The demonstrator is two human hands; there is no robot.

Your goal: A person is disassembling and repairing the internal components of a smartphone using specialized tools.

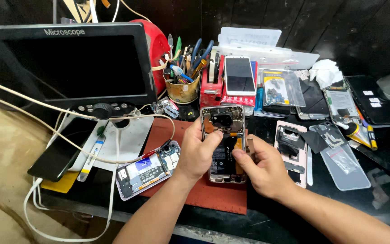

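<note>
I have the opened phone point(224, 144) over the red mat point(213, 194), its back cover off and its insides facing up at me. My left hand point(197, 153) grips its left edge, thumb laid across the middle of the board. My right hand point(260, 167) is closed at the right edge, thumb and forefinger pinched on a small part there; what exactly they pinch I cannot tell. Just left of the mat's near corner lies a second opened phone point(147, 174), tilted, with a white cable point(68, 142) crossing above it. The microscope screen point(75, 61) stands dark at the back left, a black phone point(62, 151) lying on its base. Behind my work sit a tool cup point(183, 88) and a white phone point(239, 76) propped upright. A pink frame point(291, 151) lies just right of my right hand.
</note>
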